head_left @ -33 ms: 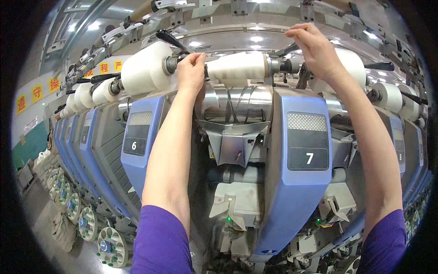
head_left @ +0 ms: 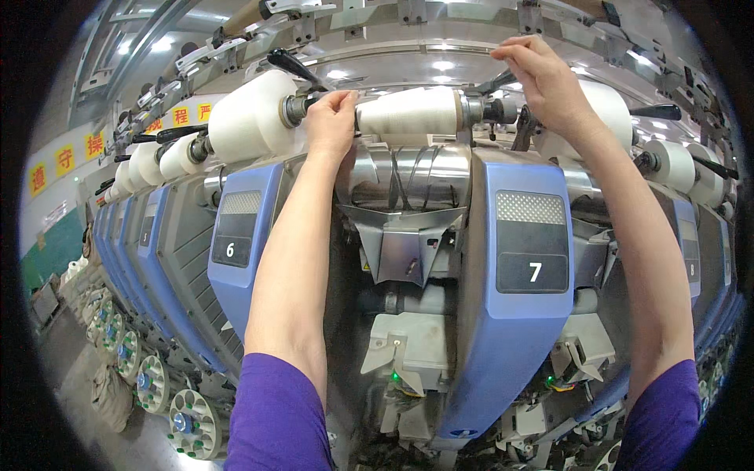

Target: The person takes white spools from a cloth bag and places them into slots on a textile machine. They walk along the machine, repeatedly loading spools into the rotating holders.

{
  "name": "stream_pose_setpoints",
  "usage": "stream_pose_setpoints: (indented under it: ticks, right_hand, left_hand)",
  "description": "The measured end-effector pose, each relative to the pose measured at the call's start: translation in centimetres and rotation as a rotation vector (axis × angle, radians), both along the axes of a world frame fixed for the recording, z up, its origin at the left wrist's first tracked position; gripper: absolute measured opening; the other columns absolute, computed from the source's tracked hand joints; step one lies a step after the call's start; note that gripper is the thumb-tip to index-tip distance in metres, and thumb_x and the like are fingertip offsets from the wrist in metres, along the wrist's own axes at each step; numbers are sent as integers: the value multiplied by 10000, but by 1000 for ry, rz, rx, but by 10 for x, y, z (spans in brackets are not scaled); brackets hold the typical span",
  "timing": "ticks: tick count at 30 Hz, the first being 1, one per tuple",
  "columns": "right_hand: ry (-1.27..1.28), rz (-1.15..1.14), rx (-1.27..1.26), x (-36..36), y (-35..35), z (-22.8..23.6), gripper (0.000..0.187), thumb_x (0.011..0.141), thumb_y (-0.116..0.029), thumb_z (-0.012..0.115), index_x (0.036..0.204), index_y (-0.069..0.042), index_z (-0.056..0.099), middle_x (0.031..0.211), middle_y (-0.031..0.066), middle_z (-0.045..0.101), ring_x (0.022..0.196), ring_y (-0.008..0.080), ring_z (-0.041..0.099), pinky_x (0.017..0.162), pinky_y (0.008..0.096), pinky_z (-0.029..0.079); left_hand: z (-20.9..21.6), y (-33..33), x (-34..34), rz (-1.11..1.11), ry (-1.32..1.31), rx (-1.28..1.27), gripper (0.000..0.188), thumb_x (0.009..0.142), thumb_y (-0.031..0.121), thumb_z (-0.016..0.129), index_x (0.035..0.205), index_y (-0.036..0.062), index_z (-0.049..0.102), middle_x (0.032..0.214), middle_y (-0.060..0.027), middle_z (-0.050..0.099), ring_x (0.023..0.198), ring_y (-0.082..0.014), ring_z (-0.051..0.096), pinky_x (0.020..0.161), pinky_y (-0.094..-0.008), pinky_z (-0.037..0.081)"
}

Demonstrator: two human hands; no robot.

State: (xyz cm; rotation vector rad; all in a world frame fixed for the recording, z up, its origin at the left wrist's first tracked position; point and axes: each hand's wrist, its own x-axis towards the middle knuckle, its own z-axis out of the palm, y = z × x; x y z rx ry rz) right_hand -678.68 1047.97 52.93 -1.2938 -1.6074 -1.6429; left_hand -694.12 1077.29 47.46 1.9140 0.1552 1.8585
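Note:
A white yarn cone sits sideways in its holder above a shiny metal drum, between two blue machine housings. My left hand is beside the cone's narrow left end, thumb and fingers pinched together; whatever lies between them is too small to make out. Raised higher at the right, my right hand has its fingers bent and pressed together, pointing left. It is up by the grey lever over the cone's right-hand holder, apart from the cone. Any thread between the hands does not show.
A large white yarn package with a black-handled lever stands left of my left hand. Another package is behind my right wrist. Blue housings jut toward me. Round bobbin magazines line the lower left.

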Motion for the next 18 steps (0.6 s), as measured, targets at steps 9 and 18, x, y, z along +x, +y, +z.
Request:
stream_pose_setpoints:
  ticks: [9,18]
  right_hand:
    - [20,-35,3,-1,-2,-1,211,974,-136,474,1111,-94,630,1104,82,588,946,245,618,828,351,502]
    - [15,-24,-2,-4,-2,-4,195,975,-137,486,1108,-96,623,1130,62,580,981,224,606,831,320,488]
  left_hand:
    - [5,-20,21,241,260,126,282,830,404,636,1042,246,734,1164,-164,608,1102,-292,580,1000,-400,394]
    - [23,-49,45,644,158,256,213,916,221,515,954,40,622,944,-114,677,817,-277,656,797,-453,466]
